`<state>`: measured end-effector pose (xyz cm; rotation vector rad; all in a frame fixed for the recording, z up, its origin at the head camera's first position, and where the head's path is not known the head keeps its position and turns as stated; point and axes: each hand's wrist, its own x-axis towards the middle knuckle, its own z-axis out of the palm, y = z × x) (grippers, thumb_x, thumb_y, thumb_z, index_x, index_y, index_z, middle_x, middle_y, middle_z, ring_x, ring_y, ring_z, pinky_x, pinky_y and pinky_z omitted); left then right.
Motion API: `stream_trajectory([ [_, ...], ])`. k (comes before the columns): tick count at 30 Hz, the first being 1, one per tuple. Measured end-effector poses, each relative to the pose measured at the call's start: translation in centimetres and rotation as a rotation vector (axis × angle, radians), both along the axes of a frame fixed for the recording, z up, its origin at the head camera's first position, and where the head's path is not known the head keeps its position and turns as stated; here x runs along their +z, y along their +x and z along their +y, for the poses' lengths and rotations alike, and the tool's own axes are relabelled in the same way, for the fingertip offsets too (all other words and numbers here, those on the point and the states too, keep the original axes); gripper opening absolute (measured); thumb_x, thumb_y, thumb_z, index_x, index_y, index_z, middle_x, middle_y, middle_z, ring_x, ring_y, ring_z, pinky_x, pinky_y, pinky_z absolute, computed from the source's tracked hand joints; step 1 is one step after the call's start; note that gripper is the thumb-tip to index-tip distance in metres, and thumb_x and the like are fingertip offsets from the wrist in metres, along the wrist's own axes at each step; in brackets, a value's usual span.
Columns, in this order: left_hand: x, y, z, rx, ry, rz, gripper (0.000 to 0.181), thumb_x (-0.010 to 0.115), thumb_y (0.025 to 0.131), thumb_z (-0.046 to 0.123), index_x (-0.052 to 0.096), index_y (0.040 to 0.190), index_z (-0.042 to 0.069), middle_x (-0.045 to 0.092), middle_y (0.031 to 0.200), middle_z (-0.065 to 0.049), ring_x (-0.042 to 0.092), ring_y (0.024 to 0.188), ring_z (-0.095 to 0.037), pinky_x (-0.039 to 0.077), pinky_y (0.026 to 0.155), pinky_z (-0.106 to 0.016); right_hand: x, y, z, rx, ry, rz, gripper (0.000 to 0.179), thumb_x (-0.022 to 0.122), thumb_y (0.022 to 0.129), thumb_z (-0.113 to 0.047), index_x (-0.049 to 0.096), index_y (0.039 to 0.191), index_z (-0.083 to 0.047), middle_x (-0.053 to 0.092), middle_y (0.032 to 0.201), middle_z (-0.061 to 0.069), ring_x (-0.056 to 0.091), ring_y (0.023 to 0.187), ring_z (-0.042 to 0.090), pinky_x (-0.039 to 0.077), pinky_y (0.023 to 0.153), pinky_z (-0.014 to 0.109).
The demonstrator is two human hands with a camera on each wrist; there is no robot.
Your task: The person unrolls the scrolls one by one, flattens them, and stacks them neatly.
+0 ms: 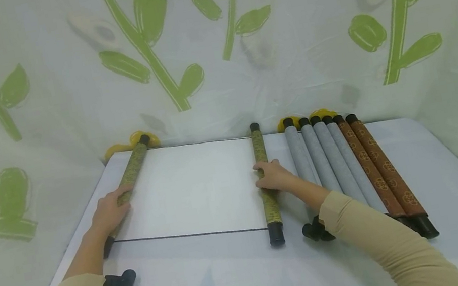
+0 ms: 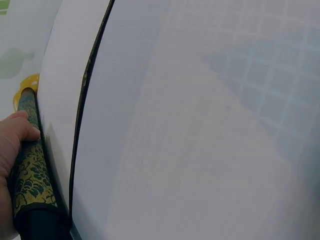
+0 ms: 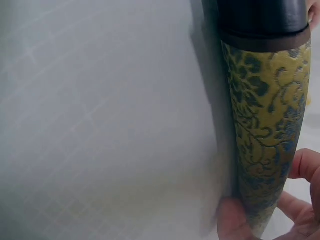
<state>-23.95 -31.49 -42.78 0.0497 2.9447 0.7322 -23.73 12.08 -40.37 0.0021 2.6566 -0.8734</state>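
A hanging scroll lies partly unrolled on the table, its white sheet (image 1: 191,190) spread between two rolls covered in yellow-green brocade with dark floral patterns. My left hand (image 1: 110,211) grips the left roll (image 1: 135,163), which slants away toward the back; its black end cap shows in the left wrist view, with my thumb over the brocade. Around the middle of the right roll (image 1: 259,145), my right hand (image 1: 275,175) has its thumb on one side and fingers on the other. That roll (image 3: 267,100) stands nearly straight front to back, black caps at both ends.
Right of my right hand lie several rolled scrolls side by side: grey ones (image 1: 328,156) and two brown flowered ones (image 1: 385,166). My right forearm crosses over the grey ones. A white curtain (image 1: 220,93) with printed plants hangs behind the table (image 1: 447,206).
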Motion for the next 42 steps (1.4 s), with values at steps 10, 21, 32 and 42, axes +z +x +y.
stream_trajectory([
  [10, 0.4, 0.4, -1.2, -0.008, 0.028, 0.062, 0.062, 0.065, 0.087, 0.019, 0.040, 0.142, 0.006, 0.031, 0.133, -0.039, 0.031, 0.119, -0.059, 0.030, 0.093, -0.069, 0.3, 0.5, 1.0, 0.057, 0.025, 0.013, 0.065, 0.069, 0.085, -0.028, 0.040, 0.141, -0.014, 0.032, 0.133, 0.030, 0.053, 0.084, 0.028, 0.048, 0.058, 0.031],
  [21, 0.2, 0.5, -2.0, 0.022, 0.051, 0.146, 0.038, 0.055, 0.091, 0.010, 0.053, 0.126, -0.006, 0.035, 0.129, -0.040, 0.033, 0.117, -0.059, 0.029, 0.096, -0.067, 0.7, 0.6, 1.7, 0.061, 0.016, -0.005, 0.070, 0.070, 0.080, -0.017, 0.037, 0.142, -0.012, 0.032, 0.133, 0.032, 0.051, 0.075, 0.026, 0.046, 0.053, 0.030],
  [32, 0.3, 1.0, -2.3, 0.021, 0.044, 0.075, 0.041, 0.055, 0.091, 0.010, 0.050, 0.130, -0.004, 0.034, 0.132, -0.041, 0.029, 0.121, -0.060, 0.026, 0.097, -0.068, 1.4, 1.1, 2.5, 0.101, 0.064, -0.036, 0.062, 0.063, 0.084, -0.016, 0.039, 0.141, -0.006, 0.029, 0.137, 0.034, 0.049, 0.093, 0.032, 0.045, 0.064, 0.034],
  [42, 0.0, 1.0, -3.0, 0.027, 0.025, 0.141, 0.043, 0.058, 0.090, 0.008, 0.049, 0.131, -0.004, 0.038, 0.130, -0.040, 0.033, 0.119, -0.058, 0.029, 0.096, -0.067, 2.1, 1.1, 3.4, 0.170, 0.111, -0.053, 0.084, 0.081, 0.075, -0.024, 0.034, 0.140, 0.000, 0.027, 0.139, 0.034, 0.030, 0.126, 0.046, 0.044, 0.088, 0.052],
])
